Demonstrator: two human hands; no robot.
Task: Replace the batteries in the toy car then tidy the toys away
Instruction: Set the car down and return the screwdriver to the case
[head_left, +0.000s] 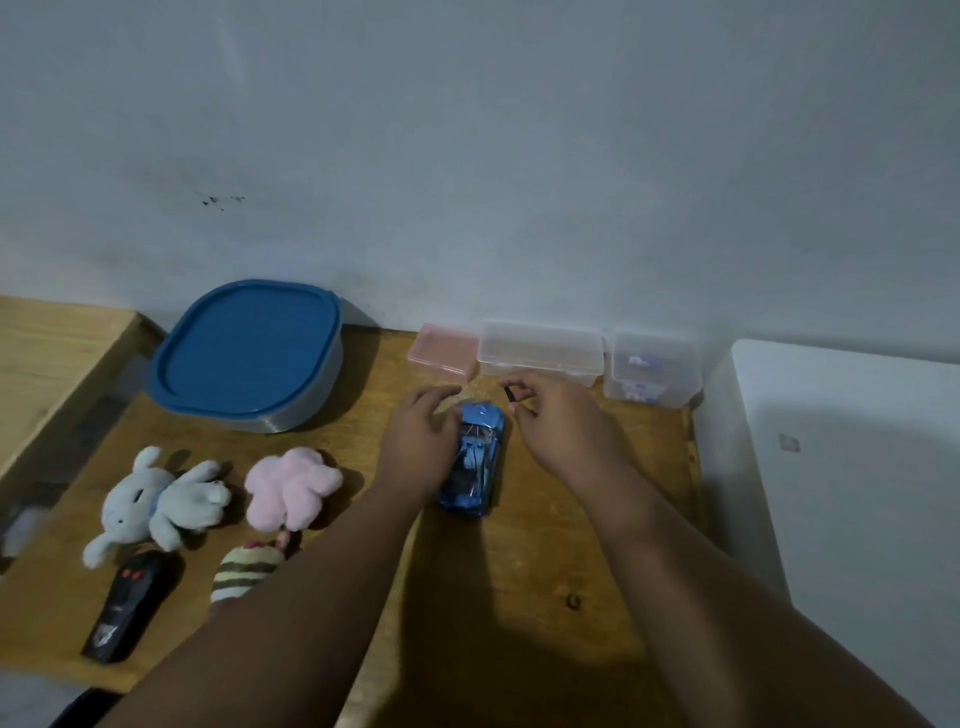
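Observation:
A blue toy car lies on the wooden table, its underside up with inner parts showing. My left hand rests on the car's left side, fingers curved over its far end. Just right of the car, my right hand pinches a small dark piece between thumb and fingertips, held a little above the car's far end. A black remote control lies at the front left.
A grey container with a blue lid stands at the back left. A pink box, a clear box and a clear tub line the wall. Plush toys lie left: white rabbit, pink one, striped one.

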